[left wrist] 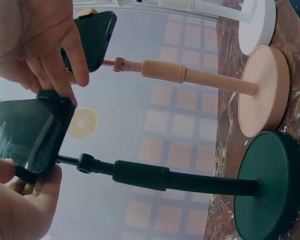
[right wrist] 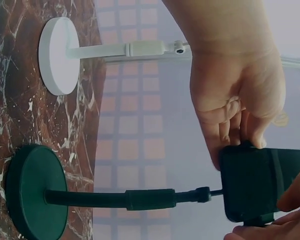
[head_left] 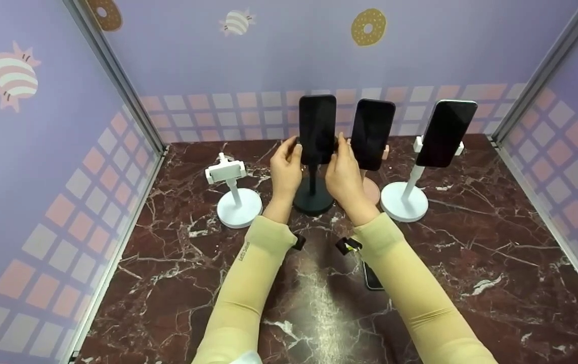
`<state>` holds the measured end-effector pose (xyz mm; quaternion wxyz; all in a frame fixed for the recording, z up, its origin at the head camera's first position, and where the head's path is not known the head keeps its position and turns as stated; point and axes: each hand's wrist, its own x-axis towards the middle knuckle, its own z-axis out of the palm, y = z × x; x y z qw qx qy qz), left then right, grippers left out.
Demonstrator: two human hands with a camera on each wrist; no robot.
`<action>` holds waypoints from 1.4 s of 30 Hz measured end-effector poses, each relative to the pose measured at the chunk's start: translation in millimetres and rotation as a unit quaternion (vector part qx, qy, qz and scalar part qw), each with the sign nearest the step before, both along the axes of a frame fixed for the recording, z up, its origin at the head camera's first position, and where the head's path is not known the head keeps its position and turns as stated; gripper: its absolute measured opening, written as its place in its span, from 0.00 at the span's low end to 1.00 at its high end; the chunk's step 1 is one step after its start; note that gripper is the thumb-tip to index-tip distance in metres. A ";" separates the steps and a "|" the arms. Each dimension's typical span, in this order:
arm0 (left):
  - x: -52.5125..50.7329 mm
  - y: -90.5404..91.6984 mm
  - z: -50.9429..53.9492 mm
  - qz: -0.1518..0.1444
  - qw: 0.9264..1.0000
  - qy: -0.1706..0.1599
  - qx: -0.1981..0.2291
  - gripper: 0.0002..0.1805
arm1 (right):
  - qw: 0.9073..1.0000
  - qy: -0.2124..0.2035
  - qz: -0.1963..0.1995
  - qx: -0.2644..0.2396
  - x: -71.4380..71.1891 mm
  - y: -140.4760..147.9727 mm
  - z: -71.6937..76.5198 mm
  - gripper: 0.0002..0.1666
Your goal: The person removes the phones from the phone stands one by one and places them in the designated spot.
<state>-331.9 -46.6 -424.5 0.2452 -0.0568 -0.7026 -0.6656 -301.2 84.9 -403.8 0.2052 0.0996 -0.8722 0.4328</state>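
Observation:
A black phone (head_left: 317,126) stands upright in the clamp (right wrist: 260,219) of a black phone stand (head_left: 313,194). At the phone's left edge, my left hand (head_left: 286,172) grips the clamp with curled fingers. My right hand (head_left: 345,174) is at the right edge; in the right wrist view its thumb lies across the phone's front and its fingers sit against the clamp. Both hands also show in the left wrist view, where the black stand's round base (left wrist: 270,185) is on the table. The clamp's back is hidden behind the phone.
Close on the right, a pink stand (left wrist: 262,90) holds a dark phone (head_left: 373,134). Beyond it a white stand (head_left: 404,202) carries another phone (head_left: 447,134). On the left stands a white stand (head_left: 238,207) without a phone. A phone (head_left: 373,278) lies partly under the right forearm.

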 end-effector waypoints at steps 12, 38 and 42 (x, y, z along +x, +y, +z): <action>7.6 -3.1 -5.5 0.007 1.000 0.019 0.015 0.17 | 0.995 0.085 -0.020 -0.044 -4.7 1.8 -7.3 0.19; 51.2 -4.2 0.8 -0.014 0.999 0.045 0.016 0.17 | 0.987 0.123 0.026 -0.100 23.7 17.6 -5.9 0.15; 57.4 -2.9 -0.3 -0.025 0.998 0.052 0.019 0.17 | 0.987 0.117 0.023 -0.104 32.4 21.1 -3.1 0.15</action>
